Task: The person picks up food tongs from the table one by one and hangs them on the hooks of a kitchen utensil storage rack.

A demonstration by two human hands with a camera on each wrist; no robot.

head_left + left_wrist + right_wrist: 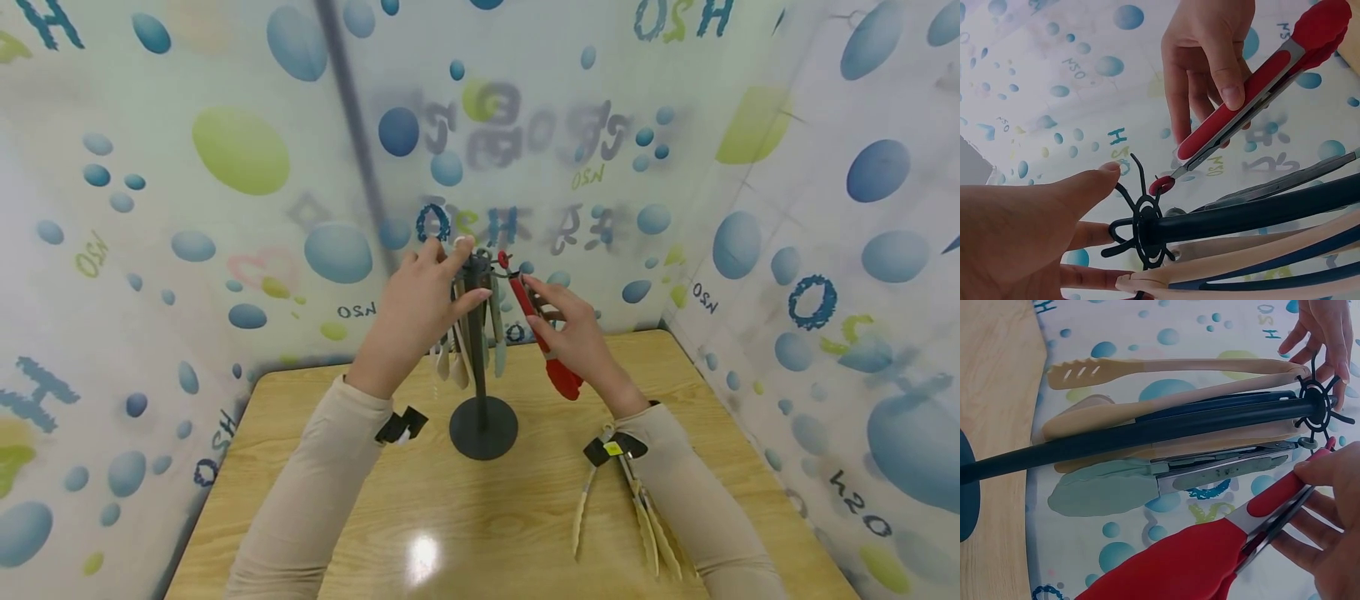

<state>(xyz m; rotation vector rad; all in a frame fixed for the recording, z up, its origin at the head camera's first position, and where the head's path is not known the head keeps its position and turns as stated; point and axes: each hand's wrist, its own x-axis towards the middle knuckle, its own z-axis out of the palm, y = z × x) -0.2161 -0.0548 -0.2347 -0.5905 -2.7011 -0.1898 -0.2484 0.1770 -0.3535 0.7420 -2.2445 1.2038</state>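
Observation:
A dark utensil rack [477, 350] stands upright, a ring of hooks [1147, 228] at its top. My left hand [429, 287] is at that ring, its fingers spread and extended among the hooks, thumb tip beside one of them. My right hand [573, 329] grips red-handled tongs [531, 312] between thumb and fingers. Their red scalloped heads [1172, 565] point down and away from the ring. The red pull loop [1161, 185] at their other end overlaps a hook. Pale green tongs [1110, 487] and beige tongs [1104, 412] hang from the rack beside the post.
Several tongs with beige heads [647, 533] lie on the wooden table [465, 517], partly under the right forearm. The rack's round base [483, 437] sits near the table's middle. A patterned curtain [247, 242] with blue and green spots surrounds the table's back and sides.

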